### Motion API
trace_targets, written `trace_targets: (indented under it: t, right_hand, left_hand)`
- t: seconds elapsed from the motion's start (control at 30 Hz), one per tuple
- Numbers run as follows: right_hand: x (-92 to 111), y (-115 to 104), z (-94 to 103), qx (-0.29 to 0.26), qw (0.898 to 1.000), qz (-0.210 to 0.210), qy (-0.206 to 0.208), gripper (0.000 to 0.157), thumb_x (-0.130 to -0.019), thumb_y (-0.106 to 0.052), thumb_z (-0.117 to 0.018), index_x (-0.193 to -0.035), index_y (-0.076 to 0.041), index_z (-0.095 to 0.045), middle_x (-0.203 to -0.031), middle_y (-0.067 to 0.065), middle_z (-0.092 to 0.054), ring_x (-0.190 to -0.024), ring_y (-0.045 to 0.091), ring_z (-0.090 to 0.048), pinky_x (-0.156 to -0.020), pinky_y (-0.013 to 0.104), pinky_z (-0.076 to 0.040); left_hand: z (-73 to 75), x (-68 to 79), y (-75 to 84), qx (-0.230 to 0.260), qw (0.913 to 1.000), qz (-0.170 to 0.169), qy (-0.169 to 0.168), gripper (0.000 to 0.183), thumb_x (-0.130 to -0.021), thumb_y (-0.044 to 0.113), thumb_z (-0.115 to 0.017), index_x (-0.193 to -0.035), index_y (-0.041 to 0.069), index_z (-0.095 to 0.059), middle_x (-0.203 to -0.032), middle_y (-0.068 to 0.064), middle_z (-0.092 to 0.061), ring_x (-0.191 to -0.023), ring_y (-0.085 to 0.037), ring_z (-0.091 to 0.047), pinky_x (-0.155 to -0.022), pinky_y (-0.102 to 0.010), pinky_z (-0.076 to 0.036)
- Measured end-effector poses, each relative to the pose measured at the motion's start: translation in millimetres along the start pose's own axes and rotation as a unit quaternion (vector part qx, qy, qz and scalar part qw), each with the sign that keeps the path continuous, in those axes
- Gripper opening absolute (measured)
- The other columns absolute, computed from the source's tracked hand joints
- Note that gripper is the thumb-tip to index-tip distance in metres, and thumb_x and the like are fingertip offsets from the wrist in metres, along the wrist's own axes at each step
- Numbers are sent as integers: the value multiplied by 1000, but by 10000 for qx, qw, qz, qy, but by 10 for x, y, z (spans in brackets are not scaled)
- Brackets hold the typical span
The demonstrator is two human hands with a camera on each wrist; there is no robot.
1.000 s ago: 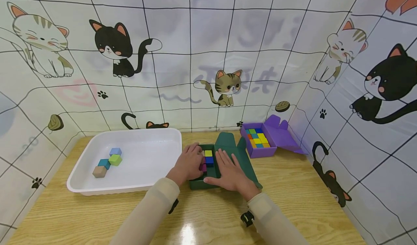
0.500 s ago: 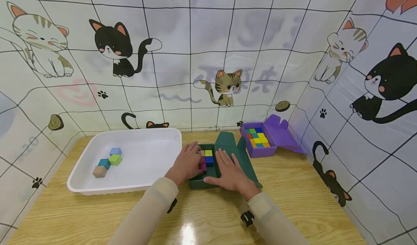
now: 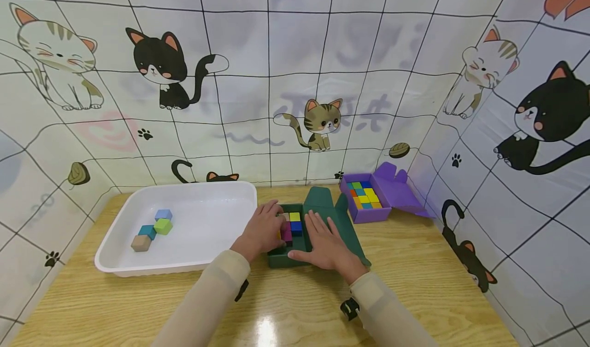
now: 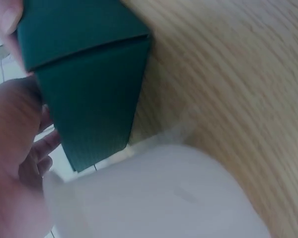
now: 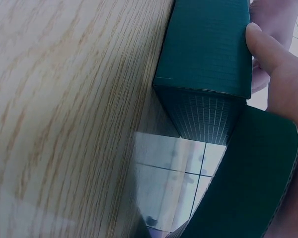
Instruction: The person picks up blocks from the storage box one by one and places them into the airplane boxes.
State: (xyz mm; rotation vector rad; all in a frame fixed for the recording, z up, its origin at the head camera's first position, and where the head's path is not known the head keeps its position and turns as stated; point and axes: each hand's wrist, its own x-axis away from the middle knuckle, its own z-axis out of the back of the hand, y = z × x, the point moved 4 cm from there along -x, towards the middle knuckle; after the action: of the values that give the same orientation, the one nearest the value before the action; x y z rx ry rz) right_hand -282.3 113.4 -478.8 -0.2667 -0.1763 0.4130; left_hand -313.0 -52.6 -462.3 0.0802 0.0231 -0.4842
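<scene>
A dark green box (image 3: 286, 260) stands with its lid (image 3: 348, 234) folded out to the right. Inside are several coloured blocks, including a blue block (image 3: 296, 228), a yellow-green block (image 3: 294, 217) and a magenta block (image 3: 287, 233). My left hand (image 3: 260, 229) reaches over the box's left wall, fingers bent down inside. A sliver of orange-yellow shows by its thumb; its fingertips are hidden, so a grip on a block is unclear. My right hand (image 3: 324, 242) lies with fingers straight along the right wall and lid, thumb at the front wall, as the right wrist view also shows.
At left a white tray (image 3: 216, 234) holds a beige block (image 3: 141, 243), a teal block (image 3: 147, 231), a green block (image 3: 163, 226) and a light blue block (image 3: 163, 214). A purple box (image 3: 369, 215) filled with coloured blocks stands open at back right. Printed cloth walls surround the table.
My left hand has shifted slightly left and back, uncovering more of the magenta block and an orange-yellow sliver. The right hand and the boxes have stayed in place.
</scene>
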Motion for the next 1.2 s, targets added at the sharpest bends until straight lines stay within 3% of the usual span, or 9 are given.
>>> trace_targets:
  t: [0.17, 0.6, 0.9, 1.2]
  right_hand:
    - [1, 1, 2, -21, 10000, -19, -17, 110, -80, -80, -48, -157, -10, -11, -166, 9, -7, -154, 27, -5, -124, 55, 0]
    - [4, 20, -4, -156, 9999, 8, -31, 111, -80, -79, -48, -157, -9, -10, -166, 9, -6, -154, 27, -5, -124, 55, 1]
    - [9, 14, 7, -179, 9998, 29, 12, 111, -80, -78, -49, -157, -8, -10, -166, 10, -7, -154, 28, -6, -124, 56, 0]
    - [13, 9, 10, -188, 9998, 31, 15, 111, -80, -78, -50, -157, -8, -10, -166, 9, -6, -154, 27, -5, -124, 55, 1]
  left_hand:
    - [70, 41, -150, 530, 9984, 110, 166, 35, -73, 42, -82, -96, 20, -67, -135, -6, -53, -147, -29, -27, -122, -49, -22]
    - [412, 383, -735, 846, 9916, 289, 940, 28, -79, 37, -79, -95, 18, -66, -132, -9, -53, -147, -34, -24, -119, -58, -22]
    - [549, 829, -1296, 1006, 9863, 961, 890, 27, -80, 30, -79, -97, 12, -68, -136, -16, -51, -146, -41, -20, -118, -62, -16]
    - [520, 1374, -1925, 482, 9848, 1362, 968, 25, -76, 26, -79, -93, 10, -68, -127, -24, -52, -137, -50, -26, -107, -68, -23]
